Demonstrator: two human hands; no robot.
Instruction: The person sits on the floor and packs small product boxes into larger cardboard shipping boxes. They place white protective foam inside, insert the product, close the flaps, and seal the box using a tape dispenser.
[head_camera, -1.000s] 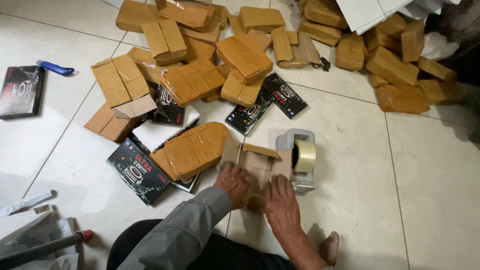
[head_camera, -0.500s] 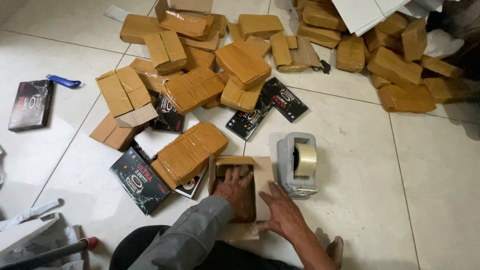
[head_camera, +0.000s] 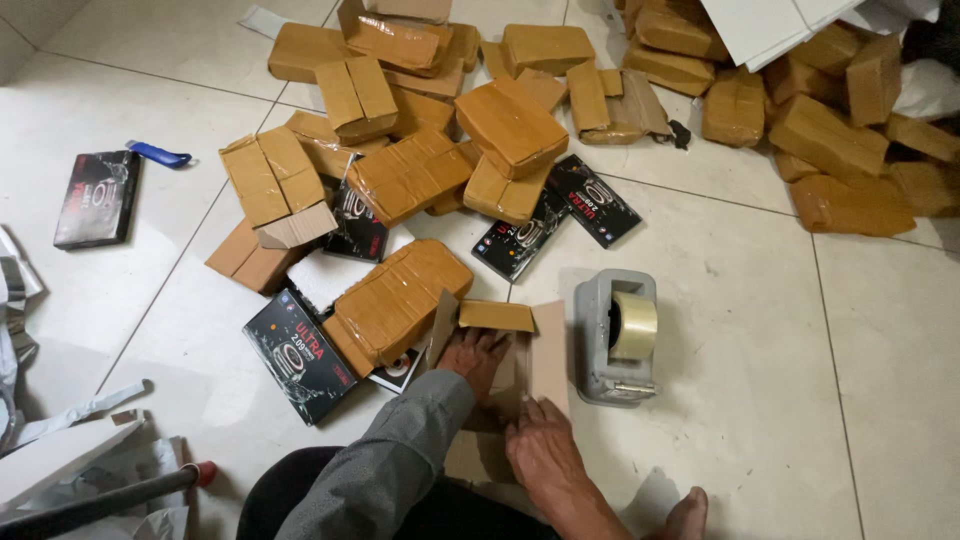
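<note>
I have my left hand (head_camera: 478, 357) flat inside the open box (head_camera: 520, 345) on the floor, pinning it so the flaps stay up. My right hand (head_camera: 540, 452), fingers spread, presses its near flap. The tape dispenser (head_camera: 617, 337) sits just beside, within reach.

Both my hands at an open cardboard box on the tiled floor.

My left hand (head_camera: 476, 357) reaches inside the open cardboard box (head_camera: 520, 350), flaps standing up, while my right hand (head_camera: 541, 452) presses flat on its near flap. A grey tape dispenser (head_camera: 617, 337) sits just right of the box. A taped brown parcel (head_camera: 395, 300) lies just left, over black product boxes (head_camera: 298, 352). More brown parcels pile toward the floor's far edge (head_camera: 500, 120); a blue cutter (head_camera: 158, 153) lies far left.
</note>
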